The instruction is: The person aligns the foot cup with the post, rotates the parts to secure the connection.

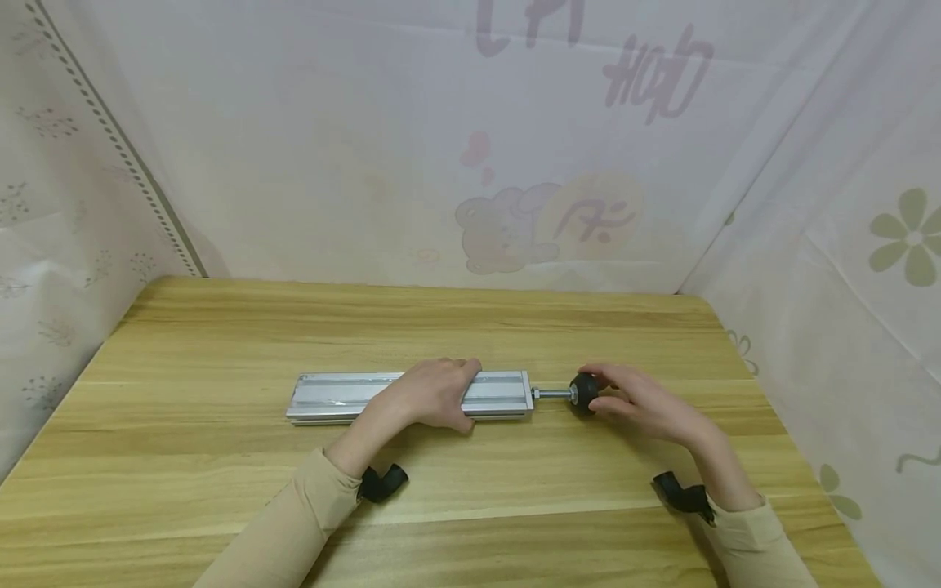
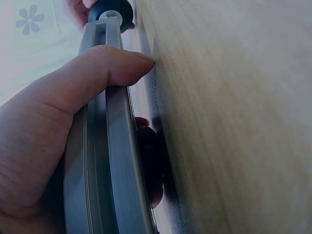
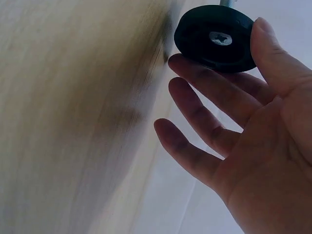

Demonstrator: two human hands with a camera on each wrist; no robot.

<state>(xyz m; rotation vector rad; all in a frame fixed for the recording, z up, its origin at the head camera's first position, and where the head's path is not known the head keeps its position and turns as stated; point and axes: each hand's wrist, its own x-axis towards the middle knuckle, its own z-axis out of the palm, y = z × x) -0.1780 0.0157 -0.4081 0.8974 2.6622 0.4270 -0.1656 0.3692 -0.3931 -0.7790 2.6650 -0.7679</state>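
Observation:
A silver aluminum profile (image 1: 338, 396) with lengthwise grooves lies crosswise in front of me. My left hand (image 1: 434, 396) grips it across the right half, thumb on the near side and fingers over the far side. In the left wrist view the profile (image 2: 100, 161) shows a gap to the wood below. From its right end plate sticks a threaded bolt (image 1: 553, 394) with a nut, carrying a round black leveling foot (image 1: 584, 394). My right hand (image 1: 643, 400) pinches the foot's rim between thumb and fingers. In the right wrist view the foot's underside (image 3: 197, 41) shows a screw head.
The wooden table (image 1: 515, 523) has rounded far corners. A pale printed cloth (image 1: 331, 163) hangs behind it and along both sides. Black wrist camera mounts (image 1: 384, 483) jut out by both sleeves.

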